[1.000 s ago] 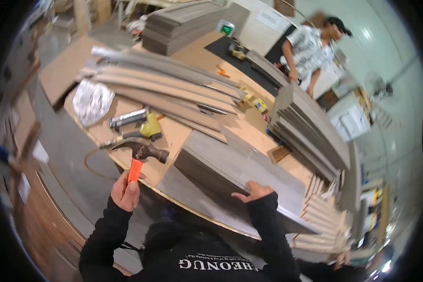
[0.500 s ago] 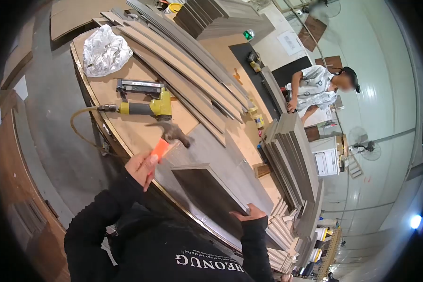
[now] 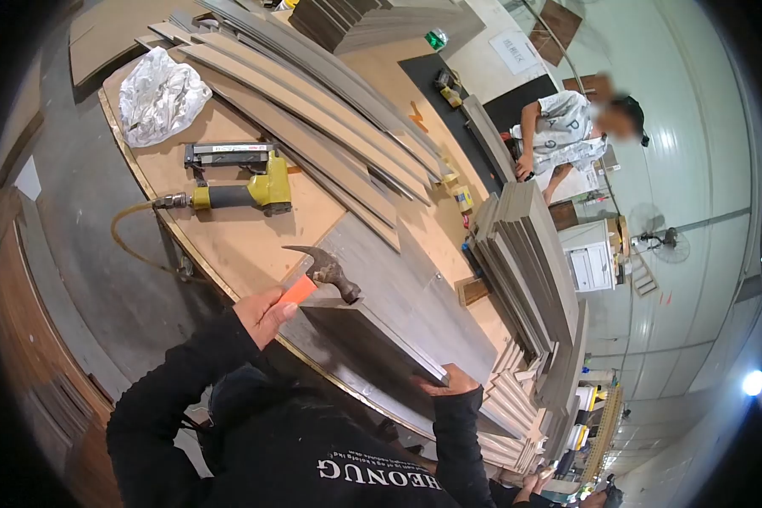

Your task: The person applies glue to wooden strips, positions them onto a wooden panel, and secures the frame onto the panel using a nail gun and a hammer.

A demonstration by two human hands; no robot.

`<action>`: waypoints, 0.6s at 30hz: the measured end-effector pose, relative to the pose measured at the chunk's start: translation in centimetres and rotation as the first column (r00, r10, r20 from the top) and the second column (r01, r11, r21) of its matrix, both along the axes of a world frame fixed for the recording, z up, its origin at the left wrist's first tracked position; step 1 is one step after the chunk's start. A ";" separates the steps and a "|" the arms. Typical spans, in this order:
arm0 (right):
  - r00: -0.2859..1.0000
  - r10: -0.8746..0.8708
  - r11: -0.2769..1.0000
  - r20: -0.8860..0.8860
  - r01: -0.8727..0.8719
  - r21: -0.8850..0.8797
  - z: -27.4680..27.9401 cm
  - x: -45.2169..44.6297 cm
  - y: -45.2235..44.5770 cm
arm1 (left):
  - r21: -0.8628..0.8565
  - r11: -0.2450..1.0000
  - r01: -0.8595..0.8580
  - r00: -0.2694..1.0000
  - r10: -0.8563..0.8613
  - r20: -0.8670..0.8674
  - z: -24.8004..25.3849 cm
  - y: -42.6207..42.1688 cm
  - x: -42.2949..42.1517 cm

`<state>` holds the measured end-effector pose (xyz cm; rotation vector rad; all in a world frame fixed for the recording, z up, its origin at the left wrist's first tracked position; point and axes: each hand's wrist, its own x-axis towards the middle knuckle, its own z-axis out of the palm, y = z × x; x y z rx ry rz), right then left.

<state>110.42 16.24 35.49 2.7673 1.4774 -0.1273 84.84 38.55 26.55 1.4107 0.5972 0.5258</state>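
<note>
My left hand (image 3: 267, 314) is closed round the orange handle of a claw hammer (image 3: 330, 273). The hammer's metal head is at the near left end of a dark grey panel (image 3: 372, 343), which stands tilted on its long edge; whether they touch I cannot tell. At the panel's right end my right hand (image 3: 454, 381) grips its upper edge. Beneath lies a flat grey board (image 3: 436, 292) on the workbench (image 3: 229, 254). A yellow nail gun (image 3: 267, 188) with a hose rests on the bench to the left of the hammer.
Long strips (image 3: 313, 106) run across the bench behind the nail gun, beside crumpled white plastic (image 3: 162, 97). Stacked grey panels (image 3: 529, 271) and light wooden pieces (image 3: 512, 402) are at the right. A person (image 3: 563, 131) stands across the bench; another person's hands (image 3: 533, 484) show at lower right.
The hammer has moved right and down to the panel's end. My right hand has gone from spread beside the panel to gripping it, and the panel is now more tilted.
</note>
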 end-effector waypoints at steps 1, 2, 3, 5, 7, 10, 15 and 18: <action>1.000 0.024 1.000 0.015 -0.024 -0.003 0.1 0.0 0.0 | 0.010 1.000 -0.007 1.000 0.007 -0.019 -0.1 0.1 0.0; 0.999 0.046 0.999 0.027 -0.046 -0.004 0.1 0.0 0.0 | 0.022 1.000 -0.011 0.999 0.012 -0.041 0.1 0.4 -0.1; 0.999 0.037 0.999 0.014 -0.037 0.000 -0.1 0.1 -0.2 | 0.039 0.999 -0.007 0.998 0.009 -0.063 0.3 0.7 -0.1; 1.000 0.020 1.000 -0.011 -0.020 0.010 -0.5 0.7 -0.7 | 0.115 0.993 -0.029 0.989 0.045 -0.138 1.5 1.3 -0.5; 0.999 0.044 0.999 -0.004 -0.044 -0.012 -0.5 0.7 -0.9 | 0.308 0.950 -0.048 0.977 0.109 -0.185 4.6 2.3 -1.2; 0.994 0.101 0.995 0.038 -0.102 0.017 -0.8 1.0 -1.2 | 0.640 0.764 -0.079 0.969 0.210 -0.131 10.0 2.4 -1.3; 0.996 0.088 0.996 0.000 -0.088 -0.007 -1.7 1.7 -1.6 | 0.899 0.439 -0.003 0.982 0.170 -0.080 14.2 1.2 0.0; 0.992 0.120 0.992 0.044 -0.121 0.028 -1.3 1.5 -1.6 | 0.808 0.473 0.351 0.880 0.129 -0.458 13.8 0.6 1.2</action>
